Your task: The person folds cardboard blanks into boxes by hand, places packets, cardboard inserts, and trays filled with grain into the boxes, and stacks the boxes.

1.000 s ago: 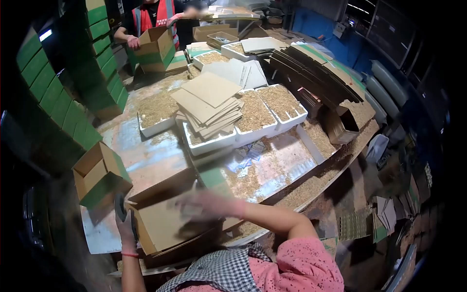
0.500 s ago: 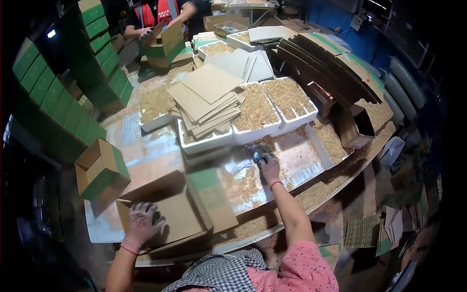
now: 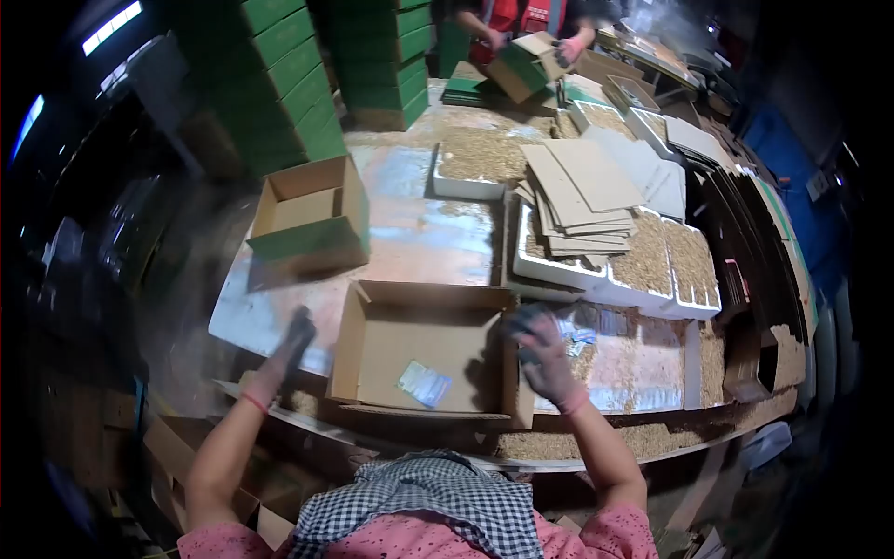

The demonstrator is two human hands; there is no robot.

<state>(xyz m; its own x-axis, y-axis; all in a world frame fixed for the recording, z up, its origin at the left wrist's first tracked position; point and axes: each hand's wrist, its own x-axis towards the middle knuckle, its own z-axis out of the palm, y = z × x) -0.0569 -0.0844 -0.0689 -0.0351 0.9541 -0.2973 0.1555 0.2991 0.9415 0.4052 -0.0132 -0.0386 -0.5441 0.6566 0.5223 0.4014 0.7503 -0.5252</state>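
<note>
An open cardboard box (image 3: 428,340) lies in front of me on the table, with a small printed packet (image 3: 425,384) on its bottom. My left hand (image 3: 287,354), in a glove with dark fingertips, is just left of the box, apart from it; motion smears its fingers. At the box's right edge is my right hand (image 3: 548,359), gloved too, its blurred fingers bent; whether they touch the wall is unclear. Several similar packets (image 3: 579,337) lie to the right of this hand, on the husk-strewn tray area.
A green-and-brown box (image 3: 312,214) stands at the back left. White trays of husks (image 3: 643,296) bear stacked cardboard sheets (image 3: 591,177). Tall stacks of green boxes (image 3: 293,70) rise at the left. Across the table a person in a red vest (image 3: 526,17) handles a box.
The view has turned left. My right hand has come from the packets to the box's right edge. My left hand has left the box's inside. A packet now shows in the box.
</note>
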